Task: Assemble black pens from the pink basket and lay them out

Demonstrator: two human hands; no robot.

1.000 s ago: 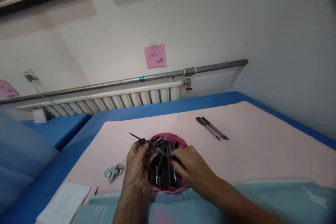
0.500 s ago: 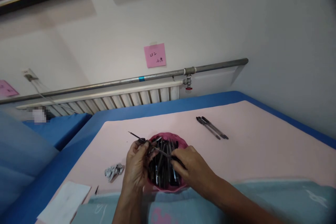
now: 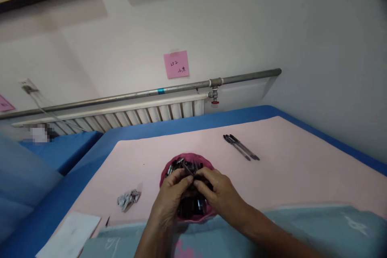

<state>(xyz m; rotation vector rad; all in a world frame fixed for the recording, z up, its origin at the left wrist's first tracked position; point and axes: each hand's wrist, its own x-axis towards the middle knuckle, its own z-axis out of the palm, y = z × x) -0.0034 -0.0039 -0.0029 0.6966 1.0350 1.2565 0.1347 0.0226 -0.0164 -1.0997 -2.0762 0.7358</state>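
Note:
Both hands meet over a pink basket [image 3: 162, 177] filled with black and clear pen parts [image 3: 190, 207]. The fingers of my left hand [image 3: 172, 191] are closed on a slim pen piece [image 3: 188, 168], whose end points up and away. From the other side, my right hand [image 3: 222, 191] pinches at the same piece, its thumb and forefinger close to my left fingertips. The fingers cover most of the piece, so whether it is a barrel or a whole pen is unclear.
Three capped black pens [image 3: 241, 148] lie side by side at the right on the pink sheet [image 3: 296, 161]. To the left are crumpled paper [image 3: 129, 199], a small dark pen tip [image 3: 107, 221] and white paper [image 3: 69, 234]. A blue-green cloth [image 3: 308, 225] lies along the near edge.
My left hand has moved right and my right hand stays near the basket, so the fingertips now meet. The thin dark refill that stuck out left of my left hand no longer shows.

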